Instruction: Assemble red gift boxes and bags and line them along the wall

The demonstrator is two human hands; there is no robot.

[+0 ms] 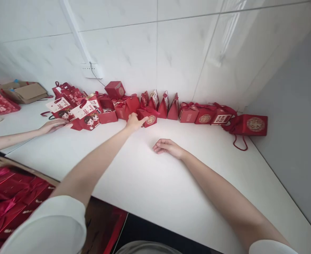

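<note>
My left hand [134, 122] reaches to the row of red boxes by the wall. Its thumb lies against the front of a small red gift box [152, 120] with a round gold emblem, and the other fingers are partly hidden at the neighbouring red box [132, 103]. Lower and to the right, my right hand [169, 147] rests over the white table [150, 180], its fingers curled together with nothing seen in them. Several narrow, pointed red boxes [173, 107] stand just right of the held box.
Ribboned red boxes [204, 118] continue right to a tipped box [255, 125] by the grey panel. Another person's hand [53, 126] lies beside printed red-and-white boxes [88, 116] at left. A carton of red boxes [18, 197] stands below the table edge; an open cardboard box [30, 93] sits far left.
</note>
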